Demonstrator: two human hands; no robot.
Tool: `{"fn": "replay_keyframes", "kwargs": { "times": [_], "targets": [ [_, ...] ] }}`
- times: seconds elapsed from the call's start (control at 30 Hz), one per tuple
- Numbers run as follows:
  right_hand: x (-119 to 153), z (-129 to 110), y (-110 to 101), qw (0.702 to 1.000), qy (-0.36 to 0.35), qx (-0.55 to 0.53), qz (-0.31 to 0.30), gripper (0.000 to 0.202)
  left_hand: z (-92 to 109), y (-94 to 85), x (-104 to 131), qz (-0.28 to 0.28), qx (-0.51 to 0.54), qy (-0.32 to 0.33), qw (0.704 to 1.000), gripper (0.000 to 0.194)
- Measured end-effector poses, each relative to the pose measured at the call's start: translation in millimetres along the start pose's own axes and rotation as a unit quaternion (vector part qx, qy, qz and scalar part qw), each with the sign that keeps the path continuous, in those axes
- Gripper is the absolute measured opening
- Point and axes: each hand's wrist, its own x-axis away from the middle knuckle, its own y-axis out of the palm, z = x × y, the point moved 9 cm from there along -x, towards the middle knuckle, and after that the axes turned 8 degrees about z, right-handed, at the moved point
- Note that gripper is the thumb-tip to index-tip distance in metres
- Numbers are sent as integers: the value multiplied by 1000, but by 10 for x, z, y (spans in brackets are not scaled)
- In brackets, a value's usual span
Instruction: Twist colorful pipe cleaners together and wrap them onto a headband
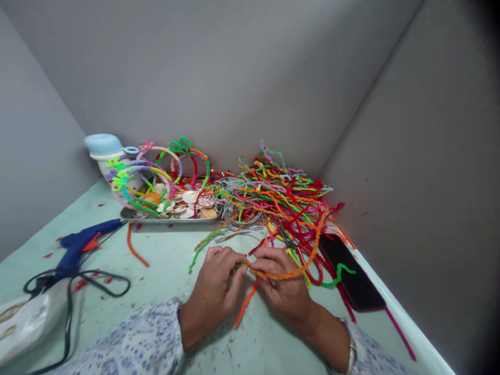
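My left hand (219, 286) and my right hand (283, 286) meet near the front middle of the table, fingertips almost touching. Both pinch an orange pipe cleaner (318, 237), which curves over my right hand's fingers and up to the right. A bit of green shows between the left thumb and index finger. Below the fingertips an orange-red piece (246, 304) points down toward the table. Just behind the hands lies a short green pipe cleaner (201, 250). What exactly the fingertips press together is too small to tell.
A metal tray (175, 221) holds shells and colourful fuzzy headbands (156, 172). Right of it is a heap of pipe cleaners (273, 187) with wire coils. A phone (351, 271) lies at the right, a blue glue gun (78, 247) with its cord at the left, a blue-lidded bottle (103, 145) behind.
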Motion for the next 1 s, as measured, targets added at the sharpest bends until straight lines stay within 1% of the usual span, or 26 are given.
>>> {"fn": "replay_keyframes", "kwargs": {
  "times": [0.27,0.5,0.73,0.8,0.93,1.0],
  "targets": [
    [5,17,11,1000,1,19,1,13,20,13,6,-5,-6,9,1000,14],
    [28,45,36,1000,21,-2,-13,13,33,37,1,-18,-9,16,1000,15],
    [6,57,88,996,71,-14,-43,14,36,29,-7,-17,-12,18,1000,17],
    [8,55,80,997,68,-19,-32,13,30,27,-2,-14,-8,17,1000,17],
    [14,37,3,999,50,-3,11,15,22,32,7,-13,2,16,1000,15],
    [20,28,-1,999,45,5,9,16,19,36,6,-15,7,15,1000,16]
  ]
}}
